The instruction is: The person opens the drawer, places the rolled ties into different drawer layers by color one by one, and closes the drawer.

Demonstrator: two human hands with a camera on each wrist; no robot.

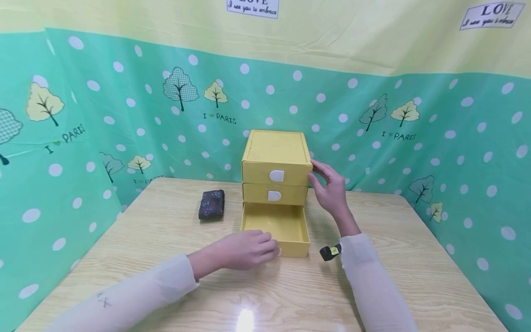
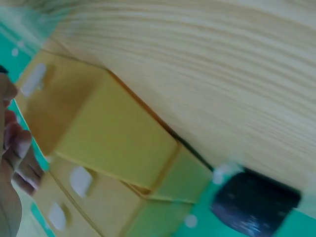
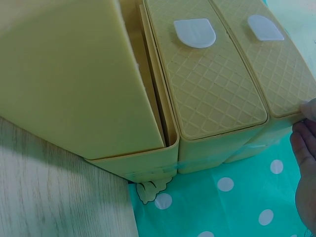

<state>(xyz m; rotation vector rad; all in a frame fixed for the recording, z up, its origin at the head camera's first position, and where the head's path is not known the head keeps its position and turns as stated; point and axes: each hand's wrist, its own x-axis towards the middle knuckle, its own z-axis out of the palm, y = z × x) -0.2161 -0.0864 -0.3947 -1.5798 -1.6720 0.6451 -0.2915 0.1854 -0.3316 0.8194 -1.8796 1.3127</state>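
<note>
A yellow three-tier drawer cabinet (image 1: 275, 145) stands on the table with its bottom drawer (image 1: 299, 249) pulled out; no contents show in its visible part. My left hand (image 1: 246, 250) is at that drawer's front, beside the white pull tab (image 2: 33, 80). Its fingers are loosely bent, and in the left wrist view the thumb and fingers look apart, with the tab uncovered. My right hand (image 1: 330, 191) holds the cabinet's upper right front corner, thumb (image 3: 309, 109) on the front edge and fingers along the side. The upper two drawers (image 3: 205, 84) are closed.
A dark, patterned folded wallet or pouch (image 1: 212, 204) lies left of the cabinet. A green and yellow printed cloth (image 1: 265, 74) hangs behind and at both sides of the wooden table (image 1: 166, 221). A small black device (image 1: 330, 252) sits at my right cuff.
</note>
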